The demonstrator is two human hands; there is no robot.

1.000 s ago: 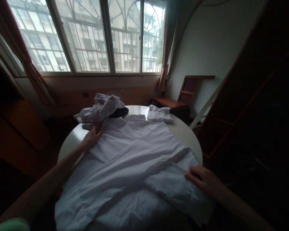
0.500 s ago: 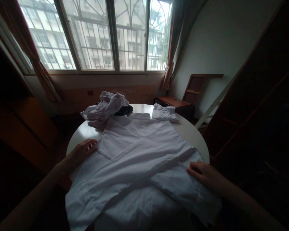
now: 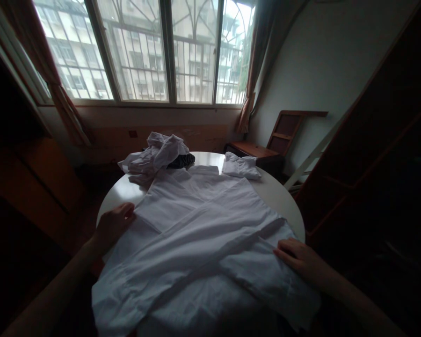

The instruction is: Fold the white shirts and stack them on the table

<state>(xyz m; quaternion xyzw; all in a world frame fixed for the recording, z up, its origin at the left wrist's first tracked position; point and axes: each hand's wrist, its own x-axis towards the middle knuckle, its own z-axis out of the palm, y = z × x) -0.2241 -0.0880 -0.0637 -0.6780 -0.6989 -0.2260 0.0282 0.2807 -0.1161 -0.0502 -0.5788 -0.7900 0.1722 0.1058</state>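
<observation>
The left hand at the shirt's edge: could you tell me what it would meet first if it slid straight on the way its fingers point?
Probably the folded sleeve panel of the white shirt, just past the left hand; depth is hard to judge.

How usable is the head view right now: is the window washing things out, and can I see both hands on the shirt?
Head view: window backlights the room, sides nearly black; white shirt readable though dim; left hand and right hand dark but distinct; wide-angle bending at edges.
</observation>
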